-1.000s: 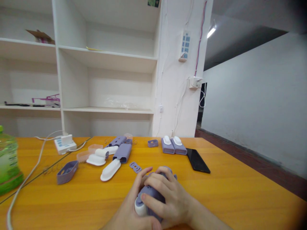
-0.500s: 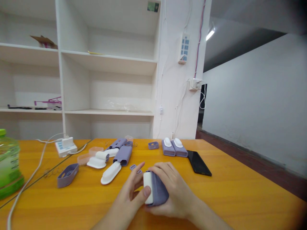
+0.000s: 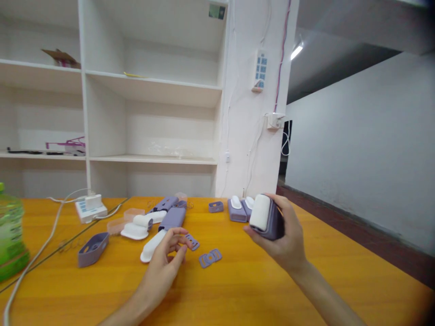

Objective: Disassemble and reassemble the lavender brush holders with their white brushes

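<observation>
My right hand (image 3: pixel 288 235) is wrapped round a purple plastic case with a white rounded end (image 3: pixel 261 213), held above the table. My left hand (image 3: pixel 166 258) hangs loosely curled, thumb and fingers apart, holding nothing visible. Its fingertips are close to a small flat purple plate with holes (image 3: pixel 193 242); whether they touch it I cannot tell. Just right of them, another flat purple bracket (image 3: pixel 210 258) lies on the table. Partly behind my left hand is a white rounded part (image 3: pixel 149 249), beside a purple sleeve (image 3: pixel 172 218).
Two purple cases with white tops (image 3: pixel 237 210) stand at the back, the right one partly hidden. A purple ring-like part (image 3: pixel 215 207), a hollow purple shell (image 3: pixel 93 250), white parts (image 3: pixel 135 230) and a power strip (image 3: pixel 90 210) lie on the table. A green bottle (image 3: pixel 12 235) stands left.
My right hand has lifted the purple case up and to the right. My left hand has let go of it and moved left, by the small plates. The flat bracket now shows.
</observation>
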A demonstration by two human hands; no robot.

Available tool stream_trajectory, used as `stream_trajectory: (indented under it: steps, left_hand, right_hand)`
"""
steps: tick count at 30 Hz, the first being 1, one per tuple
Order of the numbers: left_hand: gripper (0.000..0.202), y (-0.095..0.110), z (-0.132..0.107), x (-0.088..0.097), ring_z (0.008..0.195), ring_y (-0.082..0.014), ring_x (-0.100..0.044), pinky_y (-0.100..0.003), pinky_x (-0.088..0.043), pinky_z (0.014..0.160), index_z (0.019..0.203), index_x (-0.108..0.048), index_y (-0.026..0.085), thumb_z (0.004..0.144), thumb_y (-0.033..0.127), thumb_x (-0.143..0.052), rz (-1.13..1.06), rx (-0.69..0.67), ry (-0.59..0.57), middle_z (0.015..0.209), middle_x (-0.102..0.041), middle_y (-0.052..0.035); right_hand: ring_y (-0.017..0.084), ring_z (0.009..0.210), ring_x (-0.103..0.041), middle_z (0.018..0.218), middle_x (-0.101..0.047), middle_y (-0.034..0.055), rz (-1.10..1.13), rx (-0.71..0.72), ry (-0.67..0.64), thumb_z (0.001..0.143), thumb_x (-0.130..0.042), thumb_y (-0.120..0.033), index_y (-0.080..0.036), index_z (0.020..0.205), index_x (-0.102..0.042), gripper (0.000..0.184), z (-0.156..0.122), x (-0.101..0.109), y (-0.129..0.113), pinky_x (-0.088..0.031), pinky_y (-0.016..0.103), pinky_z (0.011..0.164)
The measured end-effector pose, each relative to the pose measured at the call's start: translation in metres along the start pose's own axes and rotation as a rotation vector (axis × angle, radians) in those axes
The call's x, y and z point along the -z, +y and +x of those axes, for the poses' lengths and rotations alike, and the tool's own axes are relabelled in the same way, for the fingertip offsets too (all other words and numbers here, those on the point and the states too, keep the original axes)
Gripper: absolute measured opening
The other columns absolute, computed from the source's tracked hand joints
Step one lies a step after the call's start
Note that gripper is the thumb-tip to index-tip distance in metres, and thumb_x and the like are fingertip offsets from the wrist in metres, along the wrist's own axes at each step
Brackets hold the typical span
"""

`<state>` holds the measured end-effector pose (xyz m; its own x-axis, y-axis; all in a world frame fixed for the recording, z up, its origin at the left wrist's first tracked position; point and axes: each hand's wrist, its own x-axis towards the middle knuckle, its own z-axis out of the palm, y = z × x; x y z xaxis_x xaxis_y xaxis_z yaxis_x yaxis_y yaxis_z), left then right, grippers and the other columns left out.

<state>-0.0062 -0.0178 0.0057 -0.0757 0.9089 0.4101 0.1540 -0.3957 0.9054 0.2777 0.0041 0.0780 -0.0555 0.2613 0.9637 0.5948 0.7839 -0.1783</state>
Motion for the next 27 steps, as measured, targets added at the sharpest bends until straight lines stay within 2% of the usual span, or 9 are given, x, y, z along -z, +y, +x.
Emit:
stream_trajectory:
  steps: [2,4,8,12,14,16,18,23,27]
  left_hand:
    - [0.02,0.006,-0.003,-0.001,0.093,-0.0198,-0.066,-0.026,-0.049,0.065,0.111,-0.051,0.025,0.097,0.039,-0.057,0.092,-0.065,-0.038,0.101,-0.07,-0.0042]
    - [0.018,0.011,-0.006,-0.004,0.097,-0.0197,-0.065,-0.027,-0.049,0.07,0.111,-0.053,0.026,0.099,0.039,-0.054,0.187,-0.117,-0.059,0.105,-0.069,-0.0036]
    - [0.016,0.011,-0.007,-0.003,0.088,-0.0187,-0.065,-0.029,-0.049,0.07,0.113,-0.054,0.028,0.101,0.036,-0.049,0.411,-0.191,-0.081,0.107,-0.068,-0.0023]
    - [0.018,0.009,0.003,0.015,0.071,-0.0191,-0.062,-0.031,-0.048,0.067,0.114,-0.055,0.028,0.099,0.037,-0.051,0.687,-0.226,-0.009,0.094,-0.067,-0.0003]
    - [0.017,0.01,0.011,0.027,0.081,-0.0224,-0.064,-0.034,-0.049,0.073,0.113,-0.055,0.027,0.099,0.036,-0.05,0.808,-0.286,0.023,0.096,-0.066,-0.0014]
    - [0.015,0.009,0.02,0.039,0.096,-0.0256,-0.064,-0.037,-0.049,0.084,0.111,-0.055,0.027,0.099,0.032,-0.049,0.93,-0.363,0.058,0.106,-0.066,-0.0039]
    - [0.014,0.005,0.027,0.051,0.104,-0.0275,-0.063,-0.04,-0.047,0.09,0.108,-0.055,0.026,0.097,0.029,-0.048,1.035,-0.408,0.096,0.114,-0.065,-0.0062]
    - [0.013,-0.009,0.038,0.071,0.105,-0.0307,-0.063,-0.042,-0.047,0.089,0.103,-0.058,0.023,0.096,0.03,-0.05,1.143,-0.378,0.141,0.112,-0.066,-0.0086]
    - [0.015,-0.012,0.038,0.071,0.109,-0.0297,-0.063,-0.04,-0.047,0.089,0.104,-0.059,0.024,0.097,0.033,-0.048,1.206,-0.359,0.151,0.116,-0.067,-0.0079]
  right_hand:
    - [0.035,0.113,-0.059,0.124,-0.06,0.0132,-0.055,0.02,-0.068,0.076,-0.083,-0.045,-0.023,0.132,-0.049,0.068,0.002,0.0,0.011,-0.049,0.05,0.097]
    - [0.036,0.117,-0.058,0.127,-0.06,0.0143,-0.092,0.067,-0.168,0.077,-0.082,-0.048,-0.023,0.134,-0.048,0.071,-0.002,-0.005,0.017,-0.048,0.052,0.1]
    - [0.037,0.12,-0.057,0.128,-0.06,0.0154,-0.134,0.155,-0.266,0.077,-0.08,-0.052,-0.022,0.137,-0.047,0.074,-0.012,-0.015,0.013,-0.046,0.055,0.103]
    - [0.037,0.121,-0.057,0.128,-0.06,0.0152,-0.131,0.131,-0.277,0.078,-0.079,-0.052,-0.022,0.135,-0.048,0.072,-0.011,-0.014,0.009,-0.046,0.055,0.104]
    - [0.037,0.121,-0.056,0.129,-0.06,0.0148,-0.125,0.106,-0.275,0.079,-0.079,-0.052,-0.023,0.136,-0.047,0.071,-0.01,-0.013,0.01,-0.045,0.055,0.104]
    - [0.037,0.121,-0.056,0.129,-0.06,0.0147,-0.123,0.092,-0.273,0.079,-0.078,-0.052,-0.024,0.136,-0.047,0.071,-0.01,-0.013,0.012,-0.045,0.055,0.104]
    - [0.037,0.121,-0.056,0.129,-0.06,0.0148,-0.126,0.086,-0.282,0.079,-0.078,-0.052,-0.024,0.136,-0.046,0.071,-0.011,-0.013,0.013,-0.045,0.055,0.104]
    - [0.037,0.124,-0.054,0.131,-0.059,0.0154,-0.141,0.115,-0.332,0.08,-0.078,-0.052,-0.021,0.137,-0.045,0.073,-0.012,-0.013,0.013,-0.043,0.055,0.107]
    - [0.037,0.123,-0.055,0.132,-0.058,0.0158,-0.143,0.121,-0.372,0.08,-0.079,-0.051,-0.022,0.137,-0.046,0.073,-0.013,-0.015,0.011,-0.044,0.055,0.105]
